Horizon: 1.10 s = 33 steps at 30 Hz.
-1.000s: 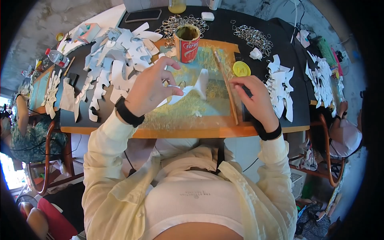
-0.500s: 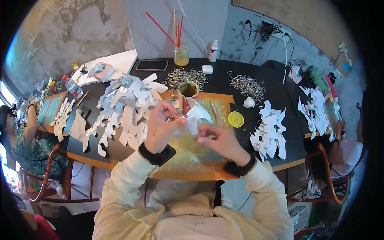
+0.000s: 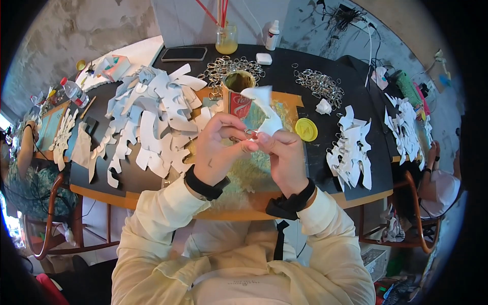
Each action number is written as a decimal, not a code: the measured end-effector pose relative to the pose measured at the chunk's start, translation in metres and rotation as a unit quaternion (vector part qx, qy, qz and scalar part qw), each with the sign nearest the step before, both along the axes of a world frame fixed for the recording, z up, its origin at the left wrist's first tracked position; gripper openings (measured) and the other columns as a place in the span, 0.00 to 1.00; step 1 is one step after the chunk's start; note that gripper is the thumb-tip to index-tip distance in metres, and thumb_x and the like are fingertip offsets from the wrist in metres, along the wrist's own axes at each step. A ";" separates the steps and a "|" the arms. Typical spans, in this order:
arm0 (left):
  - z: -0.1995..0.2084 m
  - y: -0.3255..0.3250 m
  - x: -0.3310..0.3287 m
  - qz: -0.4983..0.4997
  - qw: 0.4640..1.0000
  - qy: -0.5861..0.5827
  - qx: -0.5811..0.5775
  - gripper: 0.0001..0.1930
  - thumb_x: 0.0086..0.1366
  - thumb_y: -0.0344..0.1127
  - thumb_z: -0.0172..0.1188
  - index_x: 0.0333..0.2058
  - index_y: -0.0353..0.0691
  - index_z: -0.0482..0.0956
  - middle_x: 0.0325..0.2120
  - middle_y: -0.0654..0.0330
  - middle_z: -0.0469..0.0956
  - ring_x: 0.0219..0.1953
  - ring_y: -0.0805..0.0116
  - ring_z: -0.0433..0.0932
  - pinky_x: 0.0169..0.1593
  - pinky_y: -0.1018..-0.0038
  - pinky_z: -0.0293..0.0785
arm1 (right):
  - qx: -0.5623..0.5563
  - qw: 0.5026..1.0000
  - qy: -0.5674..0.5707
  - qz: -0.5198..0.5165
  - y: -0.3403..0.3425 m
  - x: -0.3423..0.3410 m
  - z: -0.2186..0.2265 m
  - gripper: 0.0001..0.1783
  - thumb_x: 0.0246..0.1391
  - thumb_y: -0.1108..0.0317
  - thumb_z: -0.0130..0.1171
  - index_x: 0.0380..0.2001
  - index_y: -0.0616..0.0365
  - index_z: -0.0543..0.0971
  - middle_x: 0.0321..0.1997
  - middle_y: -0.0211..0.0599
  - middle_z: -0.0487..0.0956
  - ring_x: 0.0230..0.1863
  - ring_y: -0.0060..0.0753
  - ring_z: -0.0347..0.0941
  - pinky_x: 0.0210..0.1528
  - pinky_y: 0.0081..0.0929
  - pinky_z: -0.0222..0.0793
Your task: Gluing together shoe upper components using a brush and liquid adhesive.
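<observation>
On the desk (image 3: 318, 165), cut pieces (image 3: 150, 112) lie heaped left of the can (image 3: 238, 103), rings (image 3: 217, 70) behind it, a lid (image 3: 306, 129) right, the held piece (image 3: 270, 122) before it.

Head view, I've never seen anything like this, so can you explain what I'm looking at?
There's no machine: these are a person's two bare hands, seen from a wide camera worn on the head, looking down. Its lens makes straight edges bend.

The left hand has a metal ring at its fingertips; the right hand pinches a white piece beside it. Their fingers partly hide how ring and piece meet.

On the dark table lie more white cutouts, loose rings, an open red can, a yellow lid and a phone.
</observation>
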State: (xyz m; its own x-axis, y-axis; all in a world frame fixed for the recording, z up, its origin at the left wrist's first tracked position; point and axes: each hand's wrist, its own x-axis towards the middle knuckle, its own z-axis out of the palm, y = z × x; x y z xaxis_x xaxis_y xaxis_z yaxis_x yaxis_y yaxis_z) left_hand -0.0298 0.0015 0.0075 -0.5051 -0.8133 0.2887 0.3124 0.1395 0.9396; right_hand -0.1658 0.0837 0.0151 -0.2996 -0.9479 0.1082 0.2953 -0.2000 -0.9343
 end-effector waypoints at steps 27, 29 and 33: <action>-0.011 -0.027 0.009 -0.134 0.978 -0.001 0.162 0.10 0.63 0.38 0.59 0.35 0.36 0.78 0.30 0.66 0.76 0.32 0.81 0.72 0.37 0.82 0.69 | 0.032 0.994 -0.099 -0.030 -0.009 0.007 -0.019 0.14 0.59 0.63 0.55 0.37 0.64 0.78 0.38 0.30 0.78 0.35 0.18 0.71 0.39 0.22 0.70; -0.013 -0.028 0.013 -0.163 0.967 -0.013 0.197 0.10 0.64 0.38 0.56 0.38 0.37 0.77 0.33 0.65 0.76 0.34 0.80 0.73 0.39 0.81 0.70 | 0.030 0.993 -0.099 -0.048 -0.011 0.007 -0.021 0.14 0.60 0.63 0.54 0.38 0.64 0.78 0.38 0.30 0.78 0.35 0.18 0.71 0.39 0.22 0.71; -0.008 -0.021 0.008 -0.141 0.974 -0.025 0.173 0.12 0.64 0.38 0.58 0.39 0.36 0.79 0.31 0.66 0.77 0.33 0.81 0.72 0.38 0.82 0.68 | 0.028 0.991 -0.118 -0.056 -0.011 0.006 -0.019 0.13 0.60 0.63 0.54 0.37 0.62 0.78 0.34 0.28 0.77 0.31 0.16 0.68 0.37 0.21 0.69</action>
